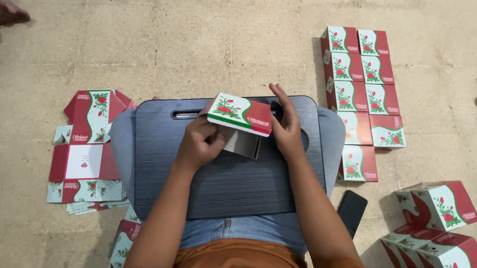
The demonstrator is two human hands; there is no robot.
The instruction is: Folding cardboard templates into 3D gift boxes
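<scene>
A small red, white and green cardboard box (239,114) with a rose print sits between both my hands above a dark grey lap desk (229,179) on my knees. My left hand (198,142) grips the box from below at its near left side, next to an open grey flap. On the box's right end, my right hand (285,126) presses with fingers stretched upward.
Flat unfolded box blanks (87,144) lie on the floor to my left. Two rows of finished boxes (360,87) stand at the right, more assembled boxes (442,238) at lower right. A black phone (351,212) lies by my right knee. Other people's limbs show at the frame edges.
</scene>
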